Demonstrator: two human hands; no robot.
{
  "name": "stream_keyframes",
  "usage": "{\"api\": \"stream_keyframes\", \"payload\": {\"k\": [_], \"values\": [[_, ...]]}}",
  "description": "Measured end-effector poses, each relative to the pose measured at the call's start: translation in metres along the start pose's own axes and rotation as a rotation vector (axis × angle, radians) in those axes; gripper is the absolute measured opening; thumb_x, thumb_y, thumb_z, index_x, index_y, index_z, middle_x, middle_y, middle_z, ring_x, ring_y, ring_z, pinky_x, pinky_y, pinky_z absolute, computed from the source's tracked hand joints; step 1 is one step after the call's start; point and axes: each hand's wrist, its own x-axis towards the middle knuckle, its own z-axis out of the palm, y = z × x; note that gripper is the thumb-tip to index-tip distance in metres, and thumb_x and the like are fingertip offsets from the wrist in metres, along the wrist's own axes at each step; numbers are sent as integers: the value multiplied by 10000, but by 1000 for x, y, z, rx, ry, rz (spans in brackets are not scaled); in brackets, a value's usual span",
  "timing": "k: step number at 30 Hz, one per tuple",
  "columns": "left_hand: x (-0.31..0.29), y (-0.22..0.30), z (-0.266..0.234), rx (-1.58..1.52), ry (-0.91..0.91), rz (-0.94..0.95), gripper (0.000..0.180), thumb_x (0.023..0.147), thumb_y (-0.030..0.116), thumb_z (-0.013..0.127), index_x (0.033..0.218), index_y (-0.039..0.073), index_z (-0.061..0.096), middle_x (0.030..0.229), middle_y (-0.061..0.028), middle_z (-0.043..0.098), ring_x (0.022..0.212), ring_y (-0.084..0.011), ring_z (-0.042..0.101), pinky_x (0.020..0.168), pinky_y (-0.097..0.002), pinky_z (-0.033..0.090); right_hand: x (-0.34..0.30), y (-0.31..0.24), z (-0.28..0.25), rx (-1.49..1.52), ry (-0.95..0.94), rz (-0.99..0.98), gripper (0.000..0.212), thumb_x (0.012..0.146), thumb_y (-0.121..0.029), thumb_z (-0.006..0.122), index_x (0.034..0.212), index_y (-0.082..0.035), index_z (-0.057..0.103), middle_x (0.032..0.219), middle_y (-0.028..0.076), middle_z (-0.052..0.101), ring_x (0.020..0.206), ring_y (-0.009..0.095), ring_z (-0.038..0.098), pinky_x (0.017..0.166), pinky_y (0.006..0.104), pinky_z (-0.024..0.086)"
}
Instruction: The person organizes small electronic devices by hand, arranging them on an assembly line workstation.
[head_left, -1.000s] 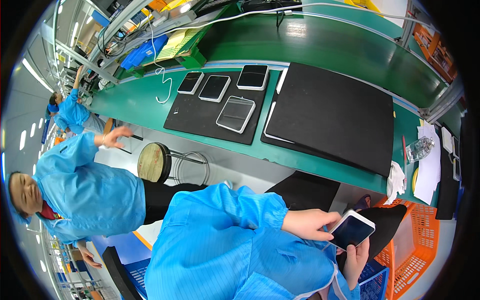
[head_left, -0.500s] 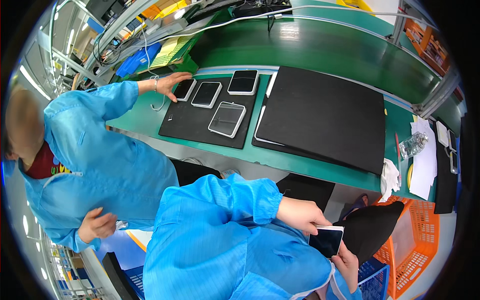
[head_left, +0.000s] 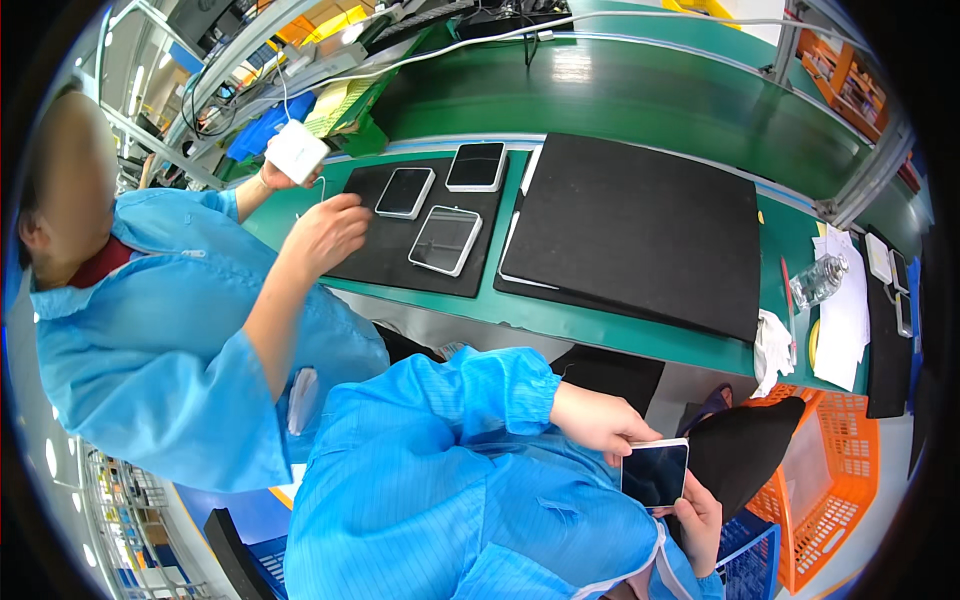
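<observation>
A white-edged device with a dark glassy face [head_left: 655,474] is held over my lap, its face turned up. My left hand [head_left: 604,424] pinches its upper left corner between thumb and fingers. At the lower right edge, my right hand [head_left: 698,514] grips it too, the thumb along the side and the other fingers partly hidden beneath. Both my sleeves are blue. On the bench to the left, three similar devices [head_left: 445,240] lie face up on a black mat [head_left: 362,258].
A co-worker at the left holds up a white device [head_left: 298,152]. A large black board [head_left: 640,230] lies on the green bench [head_left: 560,322]. At the right are a glass bottle [head_left: 820,282], papers [head_left: 845,335] and a white cloth [head_left: 772,350]; an orange crate [head_left: 830,490] stands below.
The co-worker has lifted one device off the mat and now holds it up, the other hand moving toward the bench. The device in my hands has turned slightly, with its face more toward me.
</observation>
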Motion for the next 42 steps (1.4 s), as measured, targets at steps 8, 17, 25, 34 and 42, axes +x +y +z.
{"api": "stream_keyframes", "payload": {"k": [8,17,25,34,42], "values": [[6,3,6,-93,90,-36,497,856,113,540,1339,24,462,903,-145,629,769,-195,637,681,-312,503,0,8,-4,0,121,-29,535,887,-132,570,1338,99,399,1084,146,639,805,148,646,685,239,535],[5,2,4,-81,59,-2,535,840,90,528,1369,79,446,899,-130,621,795,-182,641,721,-306,506,-2,0,-2,-15,51,59,494,855,-52,569,1305,103,439,1010,126,658,776,137,642,690,234,531],[5,-6,7,-190,83,-29,522,854,99,526,1365,47,439,950,-128,643,784,-168,645,705,-304,514,4,-2,1,-12,67,33,501,866,-120,594,1288,109,452,1014,130,658,775,140,645,679,233,530],[4,-1,4,-143,50,6,540,852,108,540,1381,87,435,929,-118,595,793,-168,634,727,-292,506,-1,-7,4,15,12,50,539,875,-172,607,1289,126,434,1027,143,654,800,148,652,698,227,531],[4,-2,7,-309,122,-26,497,876,110,531,1363,53,448,900,-112,624,782,-150,656,726,-286,517,2,-6,2,75,22,27,538,871,-156,597,1298,121,423,1025,145,654,781,151,654,694,237,534]]}}
